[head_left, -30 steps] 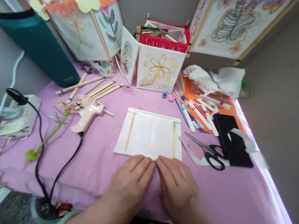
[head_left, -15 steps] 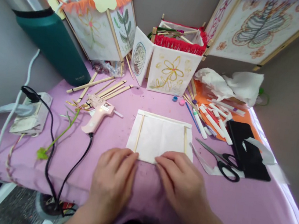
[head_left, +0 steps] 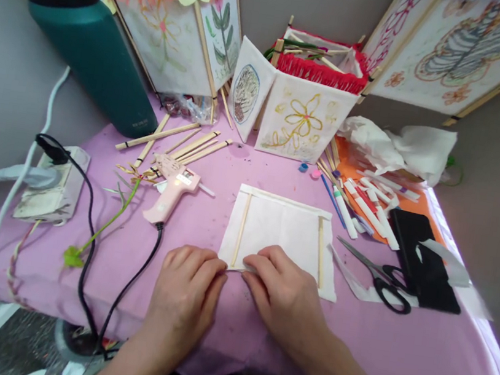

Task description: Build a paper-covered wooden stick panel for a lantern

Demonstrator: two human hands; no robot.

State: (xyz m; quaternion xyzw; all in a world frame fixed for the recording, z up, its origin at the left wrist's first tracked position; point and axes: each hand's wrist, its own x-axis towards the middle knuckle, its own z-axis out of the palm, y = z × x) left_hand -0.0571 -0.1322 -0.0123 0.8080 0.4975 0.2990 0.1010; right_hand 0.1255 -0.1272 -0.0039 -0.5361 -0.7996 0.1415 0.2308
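Note:
A white paper sheet (head_left: 281, 232) lies on the pink-covered table, with a thin wooden stick (head_left: 241, 230) along its left side and another stick (head_left: 320, 253) along its right. Its far edge is folded over in a narrow strip. My left hand (head_left: 186, 290) is closed at the near left corner, thumb and fingers pinching the paper's front edge. Close beside it, my right hand (head_left: 282, 291) pinches the same edge and covers part of the sheet. To the left rests a pink glue gun (head_left: 172, 195); black-handled scissors (head_left: 381, 275) lie open on the right.
Loose wooden sticks (head_left: 197, 146) lie behind the glue gun. A teal bottle (head_left: 95, 60) and a power strip (head_left: 56, 191) stand at left, cords trailing down. Decorated paper lanterns (head_left: 306, 118) line the back. Markers (head_left: 368, 210) and a black phone-like slab (head_left: 425, 262) are at right.
My right hand has shifted left along the paper's near edge, closer to my left hand, uncovering the near right corner. The camera view has tilted slightly.

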